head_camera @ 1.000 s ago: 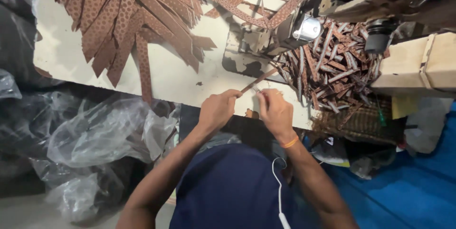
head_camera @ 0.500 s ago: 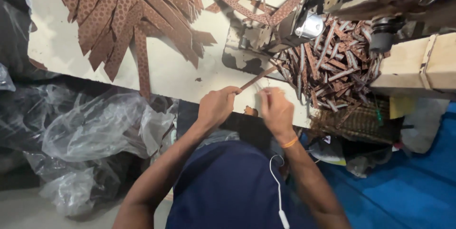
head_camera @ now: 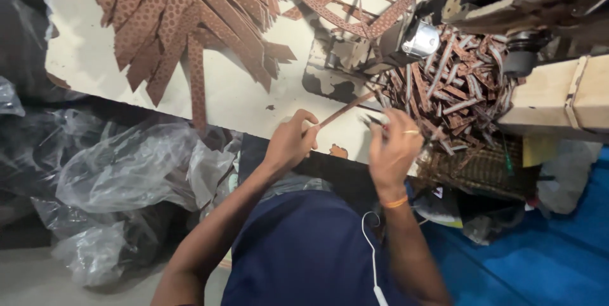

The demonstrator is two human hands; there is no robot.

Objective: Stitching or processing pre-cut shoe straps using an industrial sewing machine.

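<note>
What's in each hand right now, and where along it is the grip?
The left hand pinches a narrow brown strip at its near end. The right hand grips a small tool by its handle; what kind cannot be told.

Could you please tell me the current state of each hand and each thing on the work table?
left hand: closed, pinching the near end of a narrow brown strip.
narrow brown strip: held, slanting up toward the machine.
right hand: fingers curled on a small tool, too blurred to identify.
long perforated strips: fanned flat on the table.
short cut pieces: heaped loosely beside the machine.
machine: running or idle, cannot tell.
</note>
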